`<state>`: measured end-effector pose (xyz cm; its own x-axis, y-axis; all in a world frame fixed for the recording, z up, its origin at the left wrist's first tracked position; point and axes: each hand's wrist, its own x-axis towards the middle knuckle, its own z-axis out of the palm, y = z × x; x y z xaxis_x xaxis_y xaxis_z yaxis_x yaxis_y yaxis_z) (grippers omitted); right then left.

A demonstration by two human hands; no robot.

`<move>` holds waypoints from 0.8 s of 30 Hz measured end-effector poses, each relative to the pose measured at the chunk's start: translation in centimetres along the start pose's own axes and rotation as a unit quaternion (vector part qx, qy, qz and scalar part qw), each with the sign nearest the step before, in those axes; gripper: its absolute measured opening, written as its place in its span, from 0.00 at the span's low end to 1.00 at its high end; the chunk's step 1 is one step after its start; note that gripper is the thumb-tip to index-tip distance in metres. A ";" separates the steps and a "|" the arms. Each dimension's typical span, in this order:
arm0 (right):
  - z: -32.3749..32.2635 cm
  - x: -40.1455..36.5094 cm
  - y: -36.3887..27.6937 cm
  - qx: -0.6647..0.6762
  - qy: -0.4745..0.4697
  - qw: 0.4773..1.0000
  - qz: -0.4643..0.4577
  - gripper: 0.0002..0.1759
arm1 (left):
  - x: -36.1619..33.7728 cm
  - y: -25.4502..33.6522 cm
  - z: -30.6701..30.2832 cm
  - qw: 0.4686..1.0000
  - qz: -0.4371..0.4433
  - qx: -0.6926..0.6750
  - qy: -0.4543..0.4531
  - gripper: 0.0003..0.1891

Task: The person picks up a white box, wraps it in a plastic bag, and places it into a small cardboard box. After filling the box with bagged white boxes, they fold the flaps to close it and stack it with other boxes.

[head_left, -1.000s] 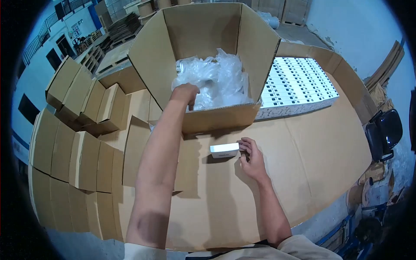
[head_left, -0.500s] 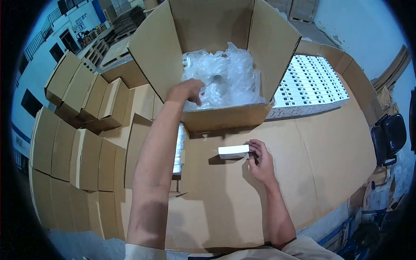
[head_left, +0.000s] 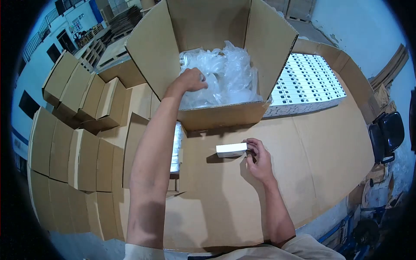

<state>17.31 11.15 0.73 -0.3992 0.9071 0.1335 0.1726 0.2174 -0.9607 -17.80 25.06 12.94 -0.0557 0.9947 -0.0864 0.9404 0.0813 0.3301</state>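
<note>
My left hand [head_left: 193, 80] is inside the big open carton [head_left: 225, 116], over its left part. Its fingers are curled together at the clear plastic bags [head_left: 234, 71]; what they pinch is too small to make out. Lower down, my right hand [head_left: 259, 161] holds the right end of a small white box [head_left: 231, 150] between thumb and fingers. That box is just above the cardboard-covered table [head_left: 277, 203] and casts a shadow to its lower left.
Rows of white boxes with dark square marks [head_left: 307, 82] lie right of the carton. Brown cardboard boxes [head_left: 82, 160] are stacked at the left. Silvery wrapped items [head_left: 176, 147] show in an open box beside my left forearm. A black chair [head_left: 387, 136] stands at the far right.
My left hand has moved up and slightly right among the plastic bags, and its fingers have closed. My right hand still holds the white box in about the same place.
</note>
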 end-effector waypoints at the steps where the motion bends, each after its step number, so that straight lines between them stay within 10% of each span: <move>1: 0.0 0.0 0.0 -0.001 0.000 1.000 -0.004 0.28 | 0.2 0.4 -0.6 1.000 -0.002 -0.007 -0.005 0.26; 12: 0.0 0.0 0.1 -0.010 -0.001 1.000 -0.009 0.29 | 1.0 4.9 -7.4 0.983 -0.044 0.156 -0.082 0.26; 21: -0.1 0.0 0.1 -0.026 -0.002 0.999 -0.020 0.30 | 0.7 4.1 -7.8 0.998 0.043 0.034 -0.005 0.16; 24: -0.1 0.0 0.2 -0.021 -0.002 1.000 -0.014 0.30 | 0.2 5.6 -8.2 0.997 -0.055 0.054 -0.028 0.16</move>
<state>17.45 11.20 0.51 -0.4085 0.8989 0.1586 0.1988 0.2572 -0.9457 -15.29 26.22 22.49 -0.1450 0.9747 -0.1702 0.9602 0.1802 0.2136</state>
